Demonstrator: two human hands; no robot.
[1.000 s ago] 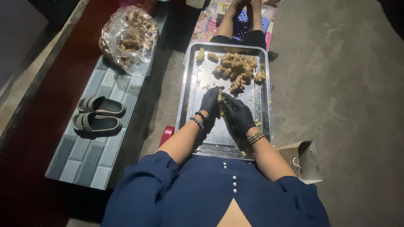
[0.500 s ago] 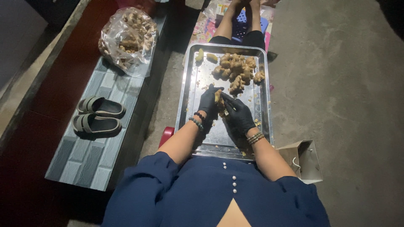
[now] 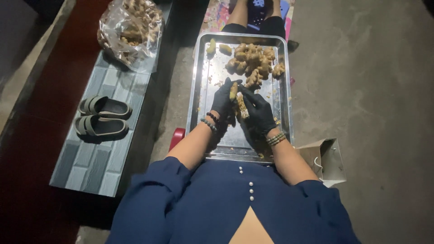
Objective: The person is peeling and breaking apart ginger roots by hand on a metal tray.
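Observation:
Both my hands wear black gloves over a steel tray. My left hand grips a piece of ginger root, held upright between the fingers. My right hand presses against the same piece from the right; whether it holds a tool is hidden. A pile of ginger roots lies at the tray's far end, and two peeled yellowish pieces sit at its far left corner. Peel scraps are scattered on the tray around my hands.
A clear plastic bag of ginger rests on a tiled ledge at left, with a pair of grey sandals. Another person's legs are beyond the tray. A small paper bag stands on the concrete floor at right.
The ginger piece has been turned a little more upright between my hands. Both hands stay at the same spot over the tray.

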